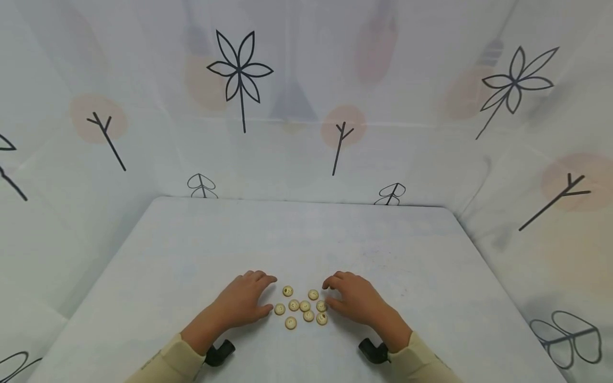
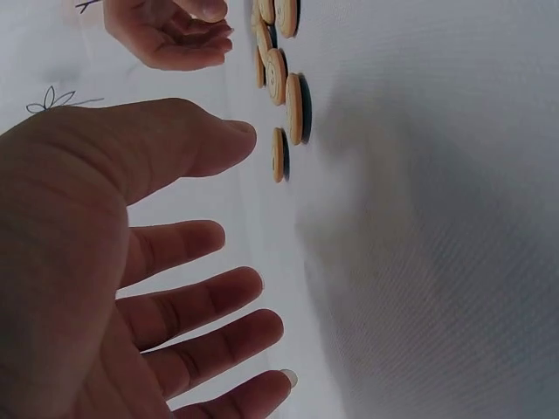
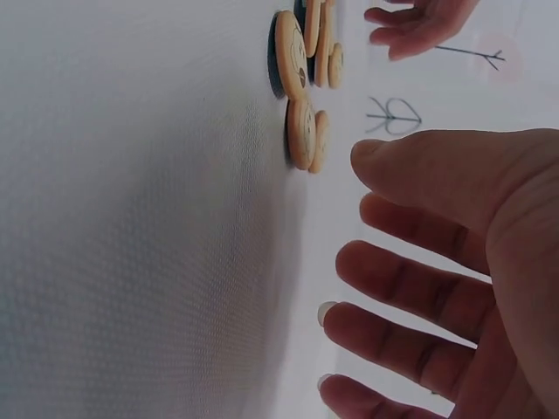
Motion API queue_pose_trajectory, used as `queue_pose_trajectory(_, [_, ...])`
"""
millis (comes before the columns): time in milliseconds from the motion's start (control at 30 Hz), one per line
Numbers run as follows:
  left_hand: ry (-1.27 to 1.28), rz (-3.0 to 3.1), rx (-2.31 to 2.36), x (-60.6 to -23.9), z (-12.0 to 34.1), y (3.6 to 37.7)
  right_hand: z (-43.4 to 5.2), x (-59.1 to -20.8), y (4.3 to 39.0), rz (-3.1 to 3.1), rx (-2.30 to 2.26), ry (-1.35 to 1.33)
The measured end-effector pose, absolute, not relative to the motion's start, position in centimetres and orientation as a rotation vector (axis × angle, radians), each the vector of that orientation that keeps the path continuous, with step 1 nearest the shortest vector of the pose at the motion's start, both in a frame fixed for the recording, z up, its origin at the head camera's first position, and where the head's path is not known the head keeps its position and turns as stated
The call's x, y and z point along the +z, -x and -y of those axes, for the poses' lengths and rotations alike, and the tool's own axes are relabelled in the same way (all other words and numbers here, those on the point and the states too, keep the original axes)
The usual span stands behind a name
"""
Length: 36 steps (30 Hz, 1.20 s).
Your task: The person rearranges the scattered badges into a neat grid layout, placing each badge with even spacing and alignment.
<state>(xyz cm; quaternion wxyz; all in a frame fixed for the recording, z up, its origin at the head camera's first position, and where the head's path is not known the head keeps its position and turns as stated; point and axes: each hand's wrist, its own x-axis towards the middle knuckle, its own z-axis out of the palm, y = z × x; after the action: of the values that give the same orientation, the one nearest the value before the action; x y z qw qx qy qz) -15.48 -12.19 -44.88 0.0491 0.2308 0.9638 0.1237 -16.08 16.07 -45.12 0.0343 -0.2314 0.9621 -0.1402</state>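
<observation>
While both hands lie on the table (image 1: 191, 239), left hand (image 1: 244, 300) and right hand (image 1: 356, 300) fingers spread loosely, the small round biscuits (image 1: 301, 307) sit between the fingertips; their markings are unreadable.

Looks like a makeshift recording booth rather than a real room in a home or shop. A white table (image 1: 191, 250) sits boxed in on three sides by a pale fabric backdrop (image 1: 306, 133) printed with black line-drawn flowers, twigs and faded peach circles. The cloth hangs like a curtain and hides whatever's behind it. No furniture, shelves or windows in view, just the covered tabletop and that printed sheet all around.
</observation>
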Motion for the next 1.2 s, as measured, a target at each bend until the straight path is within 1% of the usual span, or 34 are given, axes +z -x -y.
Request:
queue_pose_trajectory(233, [-0.775,-2.920,0.386,-45.3,11.9,15.4,-15.9,-45.4,16.2,-2.948,-0.387,0.790])
queue_pose_trajectory(867, [-0.826,-2.817,0.389,-45.4,10.6,15.4,-14.9,-45.6,16.2,-2.899,-0.394,0.749])
queue_pose_trajectory(1200, [-0.855,-2.795,0.389,-45.7,10.3,15.6,-14.9,-46.1,16.3,-2.902,-0.410,0.775])
